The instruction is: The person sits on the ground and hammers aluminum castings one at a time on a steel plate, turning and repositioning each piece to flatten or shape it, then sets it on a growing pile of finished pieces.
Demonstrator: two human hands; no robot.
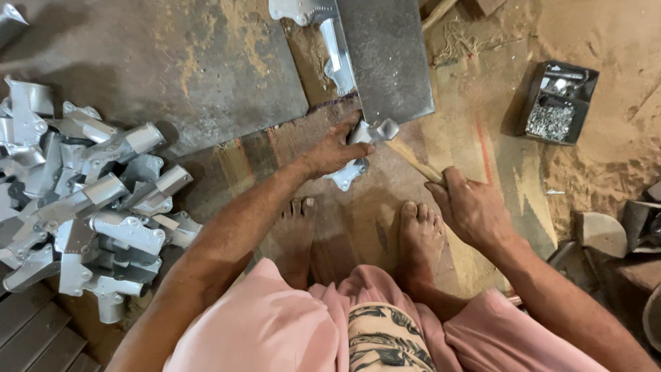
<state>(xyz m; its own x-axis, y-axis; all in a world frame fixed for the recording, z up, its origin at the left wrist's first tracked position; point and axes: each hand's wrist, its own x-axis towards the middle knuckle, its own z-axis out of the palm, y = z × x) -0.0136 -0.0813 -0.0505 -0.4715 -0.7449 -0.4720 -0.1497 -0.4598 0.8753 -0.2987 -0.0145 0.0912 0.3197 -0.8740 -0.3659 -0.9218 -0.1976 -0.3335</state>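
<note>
My left hand [333, 150] presses on a silvery metal bracket [348, 172] that lies on the mat at the near edge of a grey metal plate [389, 55]. My right hand [468, 207] grips the wooden handle of a hammer [413, 158]. The hammer's metal head [377, 131] rests on the bracket just beside my left fingers. My two bare feet [420, 238] stand on the mat just behind the bracket. Another bracket [323, 34] lies along the plate's left edge farther away.
A heap of several similar metal brackets [89, 200] lies at the left. A dark box of small metal fasteners [556, 103] stands at the right on sandy ground. A large grey sheet [172, 62] covers the far left. Dark objects [637, 224] sit at the right edge.
</note>
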